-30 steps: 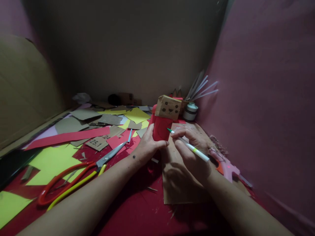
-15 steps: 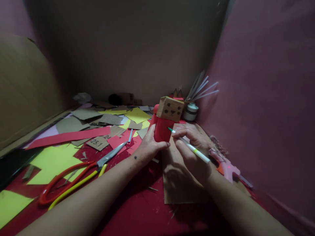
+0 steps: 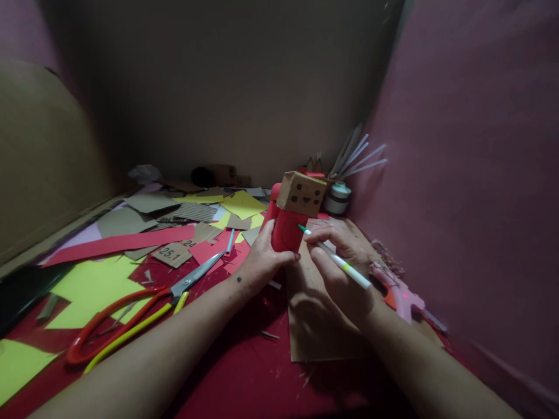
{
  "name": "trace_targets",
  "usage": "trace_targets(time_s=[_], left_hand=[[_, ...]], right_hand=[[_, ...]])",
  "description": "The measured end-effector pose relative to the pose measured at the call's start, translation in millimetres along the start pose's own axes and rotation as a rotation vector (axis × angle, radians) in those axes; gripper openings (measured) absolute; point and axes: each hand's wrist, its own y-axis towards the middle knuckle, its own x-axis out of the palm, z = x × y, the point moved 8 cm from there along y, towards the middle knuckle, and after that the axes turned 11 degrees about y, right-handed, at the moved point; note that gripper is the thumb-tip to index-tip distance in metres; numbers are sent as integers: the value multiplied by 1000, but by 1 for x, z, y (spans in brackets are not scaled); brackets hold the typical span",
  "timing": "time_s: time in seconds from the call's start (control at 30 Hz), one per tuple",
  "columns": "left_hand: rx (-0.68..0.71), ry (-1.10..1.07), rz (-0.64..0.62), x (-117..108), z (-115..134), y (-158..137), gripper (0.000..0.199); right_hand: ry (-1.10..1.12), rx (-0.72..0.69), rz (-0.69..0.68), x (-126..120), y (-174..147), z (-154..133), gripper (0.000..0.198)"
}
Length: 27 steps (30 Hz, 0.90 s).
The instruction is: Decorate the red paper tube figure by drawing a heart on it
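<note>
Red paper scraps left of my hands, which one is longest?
The strip beside the "25.1" cardboard; the red scraps around the tips of the scissors are shorter.

2 bare forearms in view. Left forearm (image 3: pixel 166 343) enters from lower left, right forearm (image 3: pixel 432 364) from lower right; both converge toward centre. Left hand (image 3: pixel 262 254) curved in a grip, its thumb (image 3: pixel 286 256) pointing rightward; left wrist bears 1 dark spot (image 3: pixel 239 279). Right hand (image 3: pixel 343 262) bent in a writing grip, near the left, not touching.
</note>
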Motion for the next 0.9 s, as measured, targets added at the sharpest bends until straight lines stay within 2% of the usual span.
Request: trace_targets(time_s=[0.4,0.7,0.9], left_hand=[[-10,37,-5,0,3,-1,56],[-1,-18,-6,1,1,0,57],[18,-3,27,-2,6,-1,55]], right_hand=[[1,6,-7,0,0,-1,15],[-25,-5,-8,0,0,-2,16],[-23,1,-9,-1,1,-1,16]])
